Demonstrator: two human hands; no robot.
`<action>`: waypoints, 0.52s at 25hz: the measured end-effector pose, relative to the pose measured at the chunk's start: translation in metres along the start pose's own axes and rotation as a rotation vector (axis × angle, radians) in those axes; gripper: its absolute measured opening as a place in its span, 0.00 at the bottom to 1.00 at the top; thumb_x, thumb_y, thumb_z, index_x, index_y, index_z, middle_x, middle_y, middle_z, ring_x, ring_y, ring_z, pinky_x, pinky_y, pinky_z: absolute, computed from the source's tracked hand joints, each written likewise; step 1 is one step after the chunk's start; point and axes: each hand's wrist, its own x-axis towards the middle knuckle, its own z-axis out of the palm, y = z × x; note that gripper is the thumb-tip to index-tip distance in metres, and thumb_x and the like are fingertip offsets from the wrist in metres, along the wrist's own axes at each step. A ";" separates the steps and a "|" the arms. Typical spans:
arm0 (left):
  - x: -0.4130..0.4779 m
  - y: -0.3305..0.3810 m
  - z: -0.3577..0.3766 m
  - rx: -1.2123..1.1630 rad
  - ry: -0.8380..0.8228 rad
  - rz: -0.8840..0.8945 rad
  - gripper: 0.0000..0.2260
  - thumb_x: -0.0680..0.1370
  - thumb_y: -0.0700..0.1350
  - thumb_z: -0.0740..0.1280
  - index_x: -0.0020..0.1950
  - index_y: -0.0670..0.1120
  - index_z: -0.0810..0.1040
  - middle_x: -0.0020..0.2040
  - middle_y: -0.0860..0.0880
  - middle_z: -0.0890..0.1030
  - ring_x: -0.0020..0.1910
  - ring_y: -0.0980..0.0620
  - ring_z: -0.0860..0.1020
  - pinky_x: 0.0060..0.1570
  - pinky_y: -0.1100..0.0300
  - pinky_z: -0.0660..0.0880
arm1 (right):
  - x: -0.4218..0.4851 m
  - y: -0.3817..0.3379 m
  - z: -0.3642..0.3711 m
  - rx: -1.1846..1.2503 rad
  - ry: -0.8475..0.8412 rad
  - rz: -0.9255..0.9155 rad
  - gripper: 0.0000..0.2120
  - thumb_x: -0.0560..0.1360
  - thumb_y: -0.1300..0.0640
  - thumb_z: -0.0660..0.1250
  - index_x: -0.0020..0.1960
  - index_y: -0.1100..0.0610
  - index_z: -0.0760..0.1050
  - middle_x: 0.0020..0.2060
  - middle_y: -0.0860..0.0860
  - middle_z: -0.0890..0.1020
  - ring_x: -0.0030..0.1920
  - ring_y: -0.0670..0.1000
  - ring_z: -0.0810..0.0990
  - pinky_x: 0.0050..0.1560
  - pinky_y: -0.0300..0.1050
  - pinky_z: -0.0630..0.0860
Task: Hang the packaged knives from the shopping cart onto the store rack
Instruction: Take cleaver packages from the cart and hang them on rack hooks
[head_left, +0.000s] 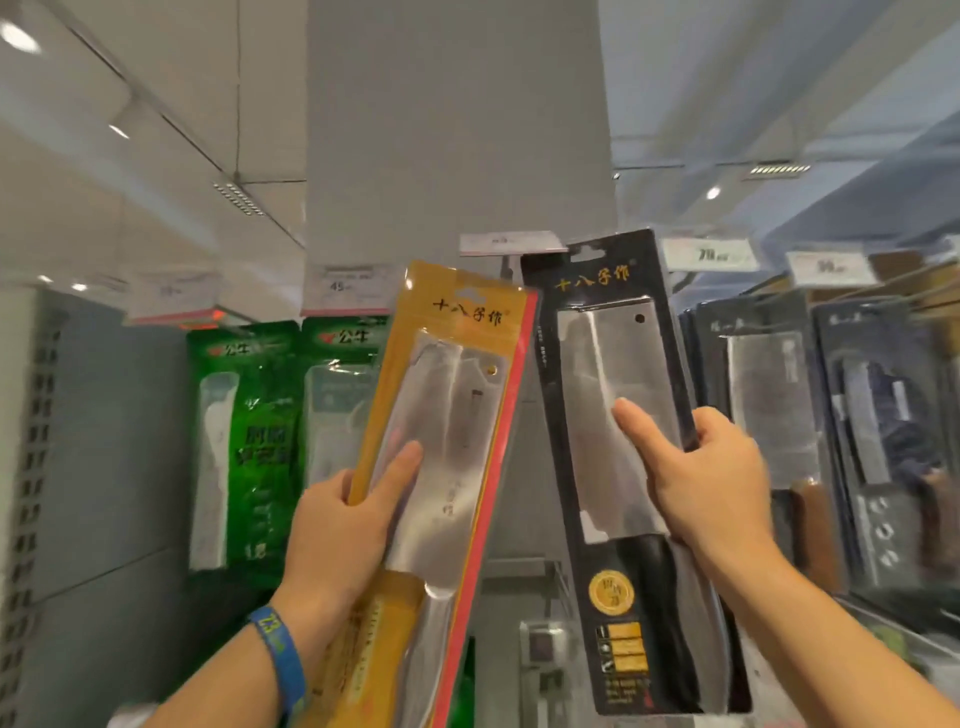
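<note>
My left hand (340, 525) grips a cleaver in a yellow and red package (457, 415), thumb across the clear blister, package tilted to the right. My right hand (706, 483) grips a cleaver in a black package (618, 364), thumb on the blade window, its top hang hole (589, 253) raised close to a price tag (511, 243) on the rack. Both packages are held up in front of a gap in the rack. The hook itself is hidden behind the black package.
Green packaged knives (249, 441) hang at the left. Dark packaged cleavers (774, 410) hang at the right under price tags (711, 254). A perforated upright (36, 467) stands at the far left. A grey pillar (457, 130) rises behind the rack.
</note>
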 end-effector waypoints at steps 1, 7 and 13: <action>0.006 -0.002 0.002 0.001 -0.016 -0.002 0.37 0.62 0.78 0.67 0.31 0.40 0.74 0.25 0.43 0.74 0.24 0.51 0.72 0.27 0.58 0.68 | 0.007 -0.001 -0.005 -0.033 0.009 -0.020 0.35 0.67 0.23 0.67 0.32 0.55 0.63 0.25 0.47 0.67 0.25 0.46 0.65 0.27 0.46 0.61; 0.025 -0.001 0.003 -0.044 -0.083 -0.021 0.26 0.64 0.72 0.70 0.27 0.49 0.80 0.23 0.52 0.78 0.20 0.59 0.74 0.21 0.68 0.66 | 0.028 -0.004 -0.023 -0.085 0.057 -0.025 0.42 0.66 0.22 0.68 0.36 0.65 0.68 0.30 0.61 0.75 0.31 0.61 0.73 0.34 0.56 0.72; 0.037 0.014 0.021 -0.036 -0.105 -0.006 0.34 0.61 0.78 0.69 0.35 0.45 0.82 0.30 0.46 0.83 0.28 0.49 0.82 0.29 0.57 0.78 | 0.025 -0.024 -0.025 -0.053 -0.007 -0.058 0.41 0.66 0.25 0.69 0.37 0.67 0.68 0.28 0.60 0.72 0.29 0.58 0.69 0.32 0.53 0.69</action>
